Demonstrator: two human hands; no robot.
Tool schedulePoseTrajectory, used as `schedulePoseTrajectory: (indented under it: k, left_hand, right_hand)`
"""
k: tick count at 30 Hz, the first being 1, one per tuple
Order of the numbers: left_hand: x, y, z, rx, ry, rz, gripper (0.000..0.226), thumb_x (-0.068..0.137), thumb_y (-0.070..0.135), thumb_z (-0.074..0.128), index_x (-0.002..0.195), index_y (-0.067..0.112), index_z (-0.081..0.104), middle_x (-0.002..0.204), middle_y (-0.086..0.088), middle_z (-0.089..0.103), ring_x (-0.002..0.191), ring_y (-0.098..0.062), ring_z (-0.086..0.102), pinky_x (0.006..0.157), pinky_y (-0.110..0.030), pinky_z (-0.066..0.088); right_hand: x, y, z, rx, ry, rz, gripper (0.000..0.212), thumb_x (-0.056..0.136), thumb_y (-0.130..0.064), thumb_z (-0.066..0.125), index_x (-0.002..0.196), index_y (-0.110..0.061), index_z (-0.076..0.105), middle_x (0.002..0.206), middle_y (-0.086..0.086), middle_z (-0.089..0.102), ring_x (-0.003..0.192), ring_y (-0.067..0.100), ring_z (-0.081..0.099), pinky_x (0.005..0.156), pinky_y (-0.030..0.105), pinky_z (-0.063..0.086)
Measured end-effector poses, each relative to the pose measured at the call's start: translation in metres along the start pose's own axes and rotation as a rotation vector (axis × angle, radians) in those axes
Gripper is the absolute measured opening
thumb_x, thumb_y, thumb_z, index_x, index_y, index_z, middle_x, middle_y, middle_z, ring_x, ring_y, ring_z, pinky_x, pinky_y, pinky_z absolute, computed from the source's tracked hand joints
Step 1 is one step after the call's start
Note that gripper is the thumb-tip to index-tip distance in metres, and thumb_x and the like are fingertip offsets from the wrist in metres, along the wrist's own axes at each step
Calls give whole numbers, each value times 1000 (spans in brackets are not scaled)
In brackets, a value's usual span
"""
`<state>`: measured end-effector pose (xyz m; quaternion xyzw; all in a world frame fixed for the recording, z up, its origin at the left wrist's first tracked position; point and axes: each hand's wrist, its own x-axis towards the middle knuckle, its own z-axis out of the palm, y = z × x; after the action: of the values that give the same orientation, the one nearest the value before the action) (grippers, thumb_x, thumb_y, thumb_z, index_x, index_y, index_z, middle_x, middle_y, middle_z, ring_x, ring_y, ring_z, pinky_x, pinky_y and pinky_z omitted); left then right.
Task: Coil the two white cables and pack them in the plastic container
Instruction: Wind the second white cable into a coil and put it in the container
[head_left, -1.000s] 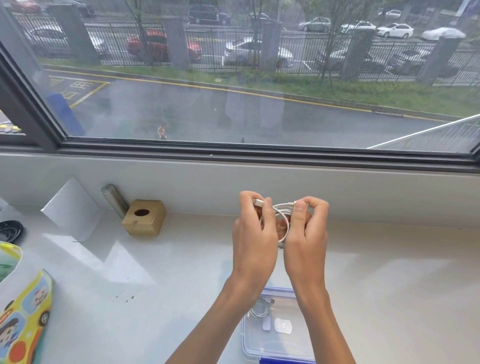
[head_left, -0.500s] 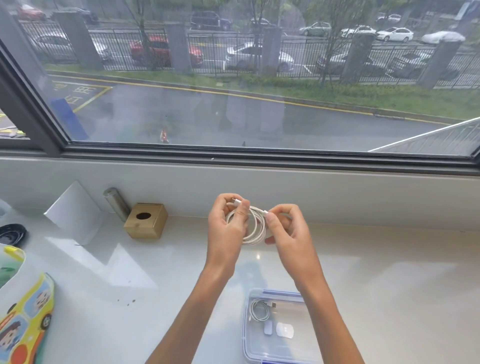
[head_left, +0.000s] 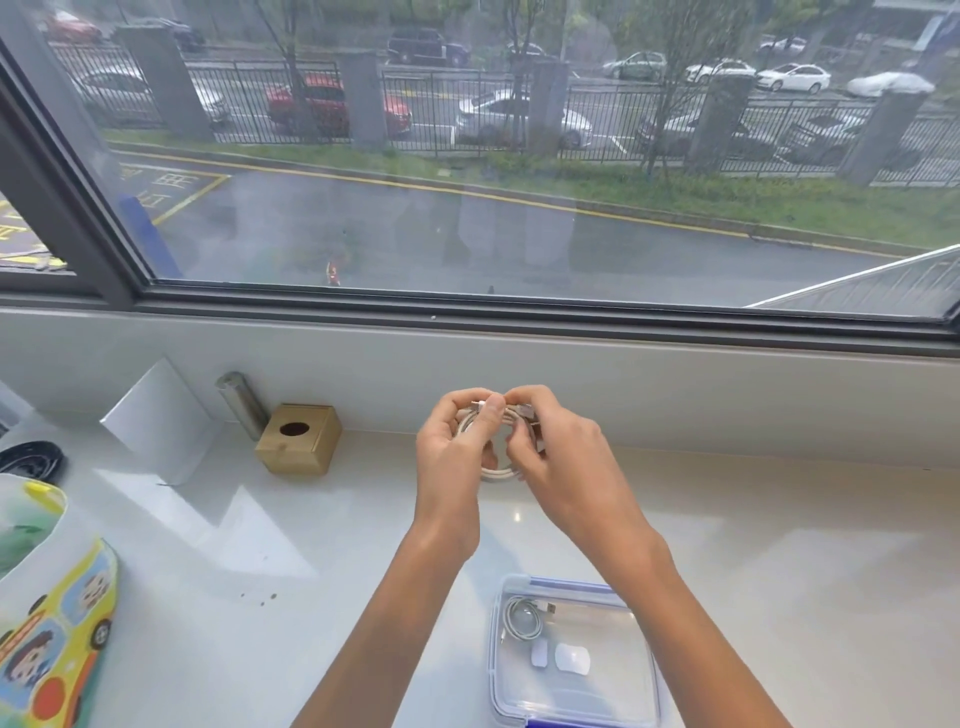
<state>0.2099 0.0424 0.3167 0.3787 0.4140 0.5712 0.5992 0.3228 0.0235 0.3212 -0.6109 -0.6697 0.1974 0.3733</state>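
Both hands are raised over the white windowsill ledge and hold one coiled white cable (head_left: 500, 472) between them. My left hand (head_left: 451, 457) grips the coil's left side, thumb on top by a connector. My right hand (head_left: 558, 460) pinches the coil's upper right part, and most of the loops are hidden by the fingers. Below the hands stands the clear plastic container (head_left: 644, 670) with a blue seal, open on the ledge. Inside it lies a second coiled white cable (head_left: 522, 619) in the far left corner, beside two small white pieces.
A wooden block with a round hole (head_left: 300, 439) and a metal cylinder (head_left: 240, 402) stand at the back left by the wall. A white card (head_left: 156, 421) leans there. A cartoon bus pouch (head_left: 52, 629) and a black round object (head_left: 31, 460) lie far left.
My hands have closed together again around the coil, with the right hand's fingers now back on its upper right. The camera view shifted slightly.
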Motion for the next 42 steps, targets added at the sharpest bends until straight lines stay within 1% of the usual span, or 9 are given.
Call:
schedulePoseTrajectory:
  k: [4,12,16,21,25,28,34,38,42]
  left_hand:
    - [7,1,-8,-258,-44,-160,11,94,10,57,105,8,59,62,1,47,43,-9,33,45,-25,34]
    - [6,8,-21,-138,-265,-110,31,98,21,51,120,1,60,67,-3,56,81,-30,48,70,-34,45]
    - [6,15,-23,3,-331,-91,33,99,17,50,125,0,58,74,-2,57,68,-15,57,77,-24,47]
    - [3,16,-22,-122,-328,-100,33,98,9,47,128,0,58,75,-2,52,65,-15,52,74,-27,49]
    - [0,11,-10,-317,-211,-170,32,100,7,43,127,2,59,73,-1,48,52,-9,39,65,-21,46]
    - [-2,13,-8,-366,-225,-208,36,98,5,39,127,1,60,69,-1,46,52,-12,35,70,-27,40]
    - [-1,18,-20,-315,-319,-361,28,100,17,38,94,5,63,56,-1,40,52,-20,42,65,-27,52]
    - [-4,10,-6,-297,-198,-251,32,105,17,32,106,5,62,55,5,29,44,-8,25,58,-23,42]
    - [-7,8,8,-424,-108,-167,36,106,18,33,118,2,63,56,4,23,46,-9,20,57,-23,37]
  right_hand:
    - [-3,3,9,131,55,-13,25,99,-10,48,116,-22,61,94,-5,73,74,14,70,70,38,59]
    - [-7,1,-1,622,106,45,24,99,-5,56,113,-17,71,102,-5,76,83,18,76,59,29,59]
    - [-6,4,-2,732,147,97,23,97,-2,57,108,-16,72,99,2,77,76,19,76,56,28,57]
    - [-7,4,2,598,226,86,21,99,-6,56,108,-19,69,94,1,76,72,18,75,58,33,60]
    - [-8,-1,12,446,303,32,23,99,-6,54,110,-22,68,90,-9,74,75,8,73,63,21,53]
    - [-7,0,15,396,351,20,25,100,-8,53,108,-27,69,76,-5,70,62,18,64,58,25,47]
    - [4,12,-4,274,68,-73,23,99,-5,55,104,-21,70,74,-17,67,61,10,63,62,19,47]
    - [-1,-1,14,366,258,-11,24,101,-11,53,107,-26,71,93,-12,74,75,14,70,65,31,56]
    - [-5,-17,24,442,570,49,22,102,-16,54,108,-26,72,110,-14,73,96,3,68,81,24,53]
